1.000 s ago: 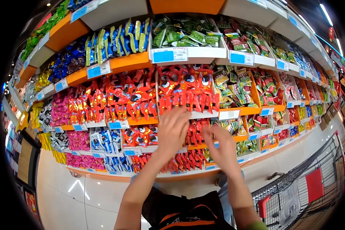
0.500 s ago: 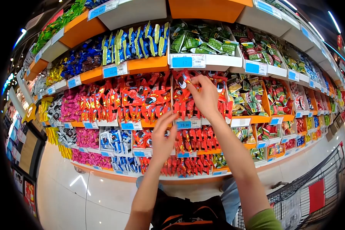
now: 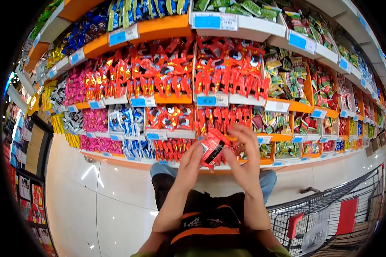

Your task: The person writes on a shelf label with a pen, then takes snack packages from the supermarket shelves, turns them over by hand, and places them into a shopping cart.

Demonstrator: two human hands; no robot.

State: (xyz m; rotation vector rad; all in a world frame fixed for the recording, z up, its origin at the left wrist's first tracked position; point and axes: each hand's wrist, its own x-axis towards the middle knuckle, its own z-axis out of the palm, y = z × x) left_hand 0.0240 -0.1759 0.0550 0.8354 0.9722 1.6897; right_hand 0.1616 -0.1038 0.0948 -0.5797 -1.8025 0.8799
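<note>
A red wrapped snack packet [image 3: 214, 147] with a black band and shiny crimped ends is in front of the shelves, above my lap. My left hand [image 3: 189, 165] is closed on its left side, with some fingers hidden behind it. At the packet's right edge, the thumb of my right hand [image 3: 246, 162] touches or nearly touches the wrapper, while the other fingers are spread apart. Behind my hands, similar red packets [image 3: 229, 64] fill the shelf bins, above a price label [image 3: 212, 100].
Shelves of wrapped snacks run across the view, with pink packets [image 3: 96, 120] and blue-white packets [image 3: 126, 120] at left and green packets [image 3: 283, 68] at right. A wire shopping cart [image 3: 330, 222] stands at my right on the tiled floor [image 3: 116, 201].
My right hand has come down from the upper bin, and a red packet is now between my hands. The left hand has closed on it. The view has tilted downward.
</note>
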